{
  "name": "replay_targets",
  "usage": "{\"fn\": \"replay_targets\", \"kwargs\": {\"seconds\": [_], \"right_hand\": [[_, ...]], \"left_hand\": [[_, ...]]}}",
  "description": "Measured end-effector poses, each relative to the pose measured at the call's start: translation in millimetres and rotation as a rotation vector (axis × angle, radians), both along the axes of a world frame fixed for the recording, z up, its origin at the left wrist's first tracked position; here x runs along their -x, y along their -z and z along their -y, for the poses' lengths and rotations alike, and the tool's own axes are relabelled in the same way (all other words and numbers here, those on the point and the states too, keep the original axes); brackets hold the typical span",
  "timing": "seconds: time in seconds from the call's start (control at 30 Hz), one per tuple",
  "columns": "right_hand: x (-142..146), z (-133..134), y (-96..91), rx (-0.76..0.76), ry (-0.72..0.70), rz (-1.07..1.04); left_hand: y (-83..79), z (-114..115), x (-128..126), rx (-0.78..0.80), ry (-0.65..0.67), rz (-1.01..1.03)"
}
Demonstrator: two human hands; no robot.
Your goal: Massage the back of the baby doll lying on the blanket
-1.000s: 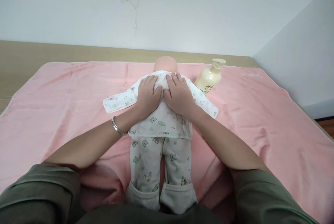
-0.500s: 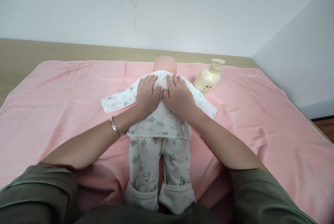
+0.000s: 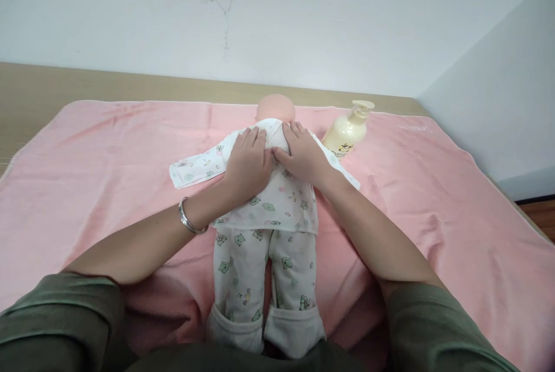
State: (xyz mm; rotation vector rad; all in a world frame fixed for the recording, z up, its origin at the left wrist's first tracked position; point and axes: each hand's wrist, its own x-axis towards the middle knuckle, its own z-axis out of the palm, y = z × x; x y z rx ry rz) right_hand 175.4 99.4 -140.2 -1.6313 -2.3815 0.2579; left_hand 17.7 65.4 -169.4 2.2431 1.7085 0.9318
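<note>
A baby doll [image 3: 277, 204] lies stretched out on a pink blanket, its bald head away from me and its feet toward me. It wears a white printed top and matching trousers with folded-over foot cuffs. My left hand [image 3: 249, 164] rests flat on the left side of the doll's upper body, fingers extended toward the head. On the right side, my right hand [image 3: 301, 152] lies flat too, its thumb pointing in toward the left hand. Both hands are open and hold nothing. The doll's face is out of sight.
A cream pump bottle [image 3: 347, 132] stands tilted-looking by the doll's right-hand sleeve. The pink blanket [image 3: 433, 187] covers most of a wooden surface [image 3: 87, 80]. Behind it rises a white wall [image 3: 303, 25] with cracks, meeting another wall at right.
Both hands have shifted slightly on the doll's top. My left thumb has drawn in against the hand, and the right hand has moved a little up and outward. Doll and bottle stay put.
</note>
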Motion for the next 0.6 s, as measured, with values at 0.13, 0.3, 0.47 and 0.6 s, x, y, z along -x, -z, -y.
{"fn": "replay_targets", "kwargs": {"seconds": [0.13,0.3,0.47,0.6], "right_hand": [[6,12,-2.8,-0.030,0.019,0.012],[25,51,-4.7,-0.111,0.046,0.113],[29,67,-6.2,-0.131,-0.006,0.108],[23,56,-10.6,-0.050,0.021,0.000]], "left_hand": [[-6.7,10,-1,0.011,0.064,-0.080],[-14.8,-12,9,0.081,0.083,-0.085],[-5.1,-26,12,0.055,0.002,0.054],[3.3,-22,10,0.014,-0.025,0.137]]}}
